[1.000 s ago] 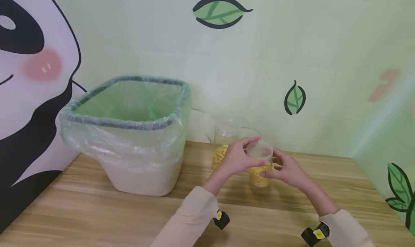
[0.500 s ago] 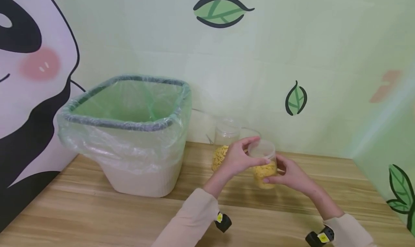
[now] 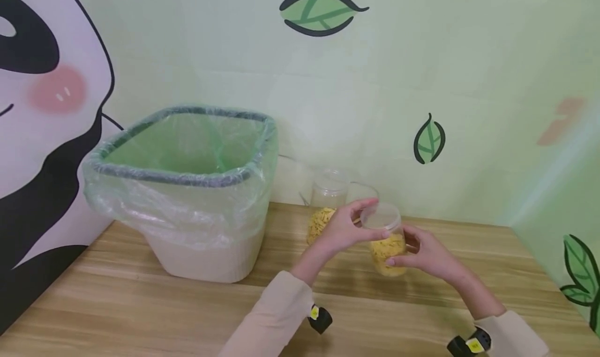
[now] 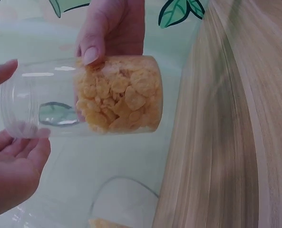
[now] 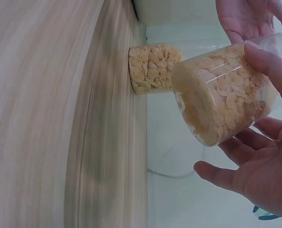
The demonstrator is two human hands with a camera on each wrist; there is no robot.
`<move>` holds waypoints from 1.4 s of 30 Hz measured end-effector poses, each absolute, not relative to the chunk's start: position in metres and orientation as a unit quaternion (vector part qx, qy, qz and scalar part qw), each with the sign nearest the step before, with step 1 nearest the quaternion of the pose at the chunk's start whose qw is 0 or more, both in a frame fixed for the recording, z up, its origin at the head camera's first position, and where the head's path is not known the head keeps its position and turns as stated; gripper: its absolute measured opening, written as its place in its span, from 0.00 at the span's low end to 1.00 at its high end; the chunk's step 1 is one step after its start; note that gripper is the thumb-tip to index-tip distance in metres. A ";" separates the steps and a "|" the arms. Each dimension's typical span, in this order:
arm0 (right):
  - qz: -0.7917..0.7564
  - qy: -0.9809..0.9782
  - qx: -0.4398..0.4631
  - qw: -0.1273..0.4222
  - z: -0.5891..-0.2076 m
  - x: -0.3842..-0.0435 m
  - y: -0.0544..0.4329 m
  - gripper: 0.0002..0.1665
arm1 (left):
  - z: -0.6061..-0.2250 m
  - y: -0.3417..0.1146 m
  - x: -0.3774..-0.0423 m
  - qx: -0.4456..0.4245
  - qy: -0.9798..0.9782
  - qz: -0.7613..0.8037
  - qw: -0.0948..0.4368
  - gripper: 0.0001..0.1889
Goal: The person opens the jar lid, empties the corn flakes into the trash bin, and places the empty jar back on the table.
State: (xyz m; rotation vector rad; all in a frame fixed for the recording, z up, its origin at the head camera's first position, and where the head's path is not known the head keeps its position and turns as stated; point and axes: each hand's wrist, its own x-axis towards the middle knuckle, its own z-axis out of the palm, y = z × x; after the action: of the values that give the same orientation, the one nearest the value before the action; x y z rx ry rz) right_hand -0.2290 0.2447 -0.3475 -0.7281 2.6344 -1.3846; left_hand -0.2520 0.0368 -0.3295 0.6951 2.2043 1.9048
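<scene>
Head view, clear jar (image 3: 385,249), left hand (image 3: 344,229) gripping its top, right hand (image 3: 427,251) its side.

Back wall (image 3: 225,54): pale green, printed, faint horizontal creases. Big panda print (image 3: 51,143) fills the left edge of the head view, black and white with a pink cheek. Dark-outlined leaf print (image 3: 319,12) at top centre, smaller upright leaf (image 3: 429,140) right of centre. Side wall (image 3: 558,200) at right, also green, leafy sprig (image 3: 581,273) lower right, pale diagonal light streak (image 3: 553,164) near the corner, faded reddish marks (image 3: 561,121) above it. Table (image 3: 140,315): wood grain, light brown, across the bottom, back edge at wall. Table runs down right side in left-wrist view, left side in right-wrist view. Lighting soft.
</scene>
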 end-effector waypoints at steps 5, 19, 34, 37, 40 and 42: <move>-0.450 0.859 -0.239 0.041 -0.345 -0.227 0.246 0.41 | -0.328 0.033 -0.254 0.270 0.710 0.643 0.098 0.37; -0.442 0.863 -0.243 0.033 -0.345 -0.225 0.246 0.41 | -0.331 0.030 -0.256 0.287 0.710 0.636 0.097 0.38; -0.421 0.874 -0.242 -0.030 -0.348 -0.219 0.243 0.40 | -0.338 0.032 -0.251 0.260 0.686 0.675 0.081 0.38; -0.417 0.874 -0.245 -0.040 -0.349 -0.218 0.243 0.40 | -0.339 0.032 -0.251 0.269 0.683 0.675 0.072 0.38; -0.416 0.874 -0.246 -0.051 -0.349 -0.217 0.242 0.40 | -0.341 0.033 -0.250 0.269 0.682 0.677 0.066 0.38; -0.414 0.875 -0.243 -0.056 -0.349 -0.215 0.241 0.40 | -0.342 0.033 -0.250 0.264 0.683 0.677 0.064 0.38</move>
State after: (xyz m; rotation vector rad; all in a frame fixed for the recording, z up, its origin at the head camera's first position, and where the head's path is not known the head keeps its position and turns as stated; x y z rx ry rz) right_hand -0.2155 0.2412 -0.3494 -0.7921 2.8529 -1.3488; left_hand -0.2502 0.0330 -0.3416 0.7984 2.0635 2.0455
